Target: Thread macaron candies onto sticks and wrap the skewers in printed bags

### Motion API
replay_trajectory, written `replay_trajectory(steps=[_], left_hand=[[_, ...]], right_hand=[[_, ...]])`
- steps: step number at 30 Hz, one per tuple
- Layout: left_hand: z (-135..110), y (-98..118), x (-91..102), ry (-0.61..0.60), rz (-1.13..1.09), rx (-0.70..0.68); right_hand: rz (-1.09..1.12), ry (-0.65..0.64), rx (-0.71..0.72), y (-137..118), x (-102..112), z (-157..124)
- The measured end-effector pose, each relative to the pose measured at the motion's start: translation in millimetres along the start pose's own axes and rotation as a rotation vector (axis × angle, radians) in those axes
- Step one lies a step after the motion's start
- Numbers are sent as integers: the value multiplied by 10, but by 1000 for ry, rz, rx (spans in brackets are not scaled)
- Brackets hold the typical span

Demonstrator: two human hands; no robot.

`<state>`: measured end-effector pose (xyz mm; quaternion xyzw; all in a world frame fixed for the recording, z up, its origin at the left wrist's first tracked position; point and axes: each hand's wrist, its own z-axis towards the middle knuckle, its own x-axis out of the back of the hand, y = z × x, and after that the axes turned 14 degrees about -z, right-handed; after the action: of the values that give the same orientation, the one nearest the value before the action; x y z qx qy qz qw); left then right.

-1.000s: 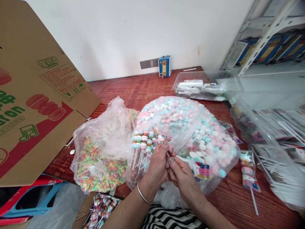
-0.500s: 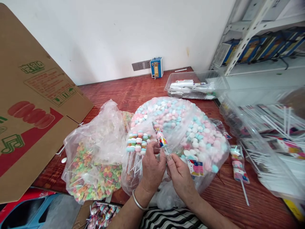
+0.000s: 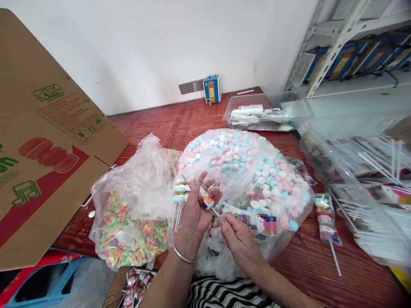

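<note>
Wrapped lollipop [image 3: 206,199] lies at the left hand [image 3: 195,214], above the front of the big candy bag [image 3: 272,179]. The right hand [image 3: 237,237] pinches its white stick between thumb and fingers. The left hand is half curled around the wrapped part, fingers spread; I cannot tell if it presses. The hands are close together.

Below is a reddish-brown wooden table [image 3: 154,119], against a white wall [image 3: 144,51] with a grey socket plate [image 3: 191,87] (a small blue device [image 3: 212,90] stands just beside it). At right rises a white metal shelf [image 3: 346,30].

The left hand partly hides unwrapped candy sticks [image 3: 180,193]. To their left lies a bag of ring candies [image 3: 128,239]; at far right, another wrapped lollipop [image 3: 327,220].

The cardboard box [image 3: 73,124] shows green letters "on", music notes and handling signs; its red print is too small for reading.
</note>
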<state>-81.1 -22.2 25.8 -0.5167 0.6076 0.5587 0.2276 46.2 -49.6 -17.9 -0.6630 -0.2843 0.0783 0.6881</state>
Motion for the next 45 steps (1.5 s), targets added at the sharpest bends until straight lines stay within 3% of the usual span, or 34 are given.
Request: replay_trajectory(steps=[5, 10, 13, 16, 21, 25, 27, 29, 32, 34, 38, 45], left_hand=[[73, -3, -62, 74, -37, -31], [-42, -256, -37, 43, 69, -55], [-118, -404, 47, 91, 134, -6], [-169, -463, 128, 135, 157, 31], [-185, -357, 159, -23, 160, 51], [-172, -286, 184, -44, 216, 52], [-184, -264, 227, -21, 269, 61], [-216, -235, 285, 35, 340, 73], [-278, -191, 368, 111, 481, 82], [-312, -180, 397, 95, 553, 90], [-344, -195, 369, 14, 588, 146], [-272, -231, 325, 122, 508, 181]], right_hand=[[-124, 35, 47, 15, -41, -12], [-183, 87, 39, 9, -15, 26], [-137, 140, 21, -15, 27, 91], [35, 137, -27, -23, 42, 165], [573, -15, -228, -46, -9, 180], [725, -77, -278, -93, -14, 109], [654, -147, -303, -66, 19, 60], [411, -175, -269, 4, 73, 9], [-83, 18, -108, 125, 156, -37], [-262, 142, -11, 176, 182, -27], [-338, 198, 64, 200, 172, 73], [-387, 232, 68, 240, 184, 191]])
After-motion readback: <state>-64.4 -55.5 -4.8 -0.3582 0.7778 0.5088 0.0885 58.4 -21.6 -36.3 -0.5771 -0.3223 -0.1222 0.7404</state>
